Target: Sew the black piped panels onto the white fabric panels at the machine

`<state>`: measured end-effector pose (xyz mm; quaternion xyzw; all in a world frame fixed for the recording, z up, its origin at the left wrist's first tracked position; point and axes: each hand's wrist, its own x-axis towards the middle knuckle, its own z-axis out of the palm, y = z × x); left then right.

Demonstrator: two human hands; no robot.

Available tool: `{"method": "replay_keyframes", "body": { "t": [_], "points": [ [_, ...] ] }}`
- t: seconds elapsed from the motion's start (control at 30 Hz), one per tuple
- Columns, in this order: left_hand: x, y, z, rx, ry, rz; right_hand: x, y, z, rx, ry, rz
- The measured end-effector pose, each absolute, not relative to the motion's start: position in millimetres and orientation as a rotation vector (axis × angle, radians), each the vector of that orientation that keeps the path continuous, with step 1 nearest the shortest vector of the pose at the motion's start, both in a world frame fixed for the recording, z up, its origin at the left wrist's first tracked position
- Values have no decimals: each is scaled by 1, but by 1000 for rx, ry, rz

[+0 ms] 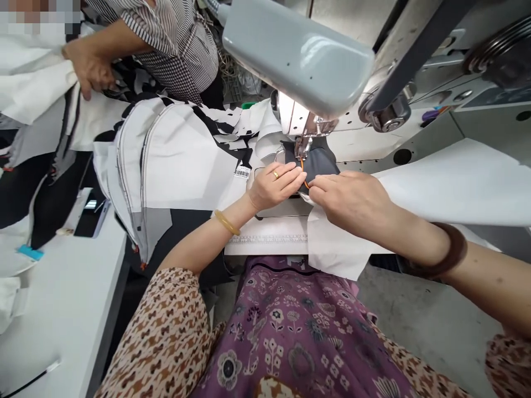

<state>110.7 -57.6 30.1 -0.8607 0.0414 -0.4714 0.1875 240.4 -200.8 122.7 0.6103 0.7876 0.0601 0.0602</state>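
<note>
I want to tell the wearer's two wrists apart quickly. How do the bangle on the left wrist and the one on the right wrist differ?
The left bangle is thin, the right bangle broad and thick. The left one is pale amber-yellow, the right one dark brown. The left hand also wears a gold ring; the right hand shows none. Both bangles are plain closed rings on bare forearms, and both hands press the fabric at the sewing machine's needle.

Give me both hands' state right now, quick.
Left hand: fingers curled, pressing the dark fabric by the orange cord.
Right hand: fingers pinched on the same fabric's edge.
</note>
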Motion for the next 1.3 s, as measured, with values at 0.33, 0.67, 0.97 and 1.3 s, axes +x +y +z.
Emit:
{"method": "replay_keyframes", "body": {
  "t": [0.33,0.67,0.97,1.3],
  "points": [
    [115,-44,32,-2580,8,-1415,235,-209,120,2046,2127,201],
    [106,-59,36,-2745,5,-1110,265,-229,72,2447,1930,-931],
    [123,-48,44,-2794,37,-1068,259,-216,144,2400,1878,-935],
    [122,-39,53,-3082,84,-955,247,-209,169,2118,2056,-93]
  ]
}}
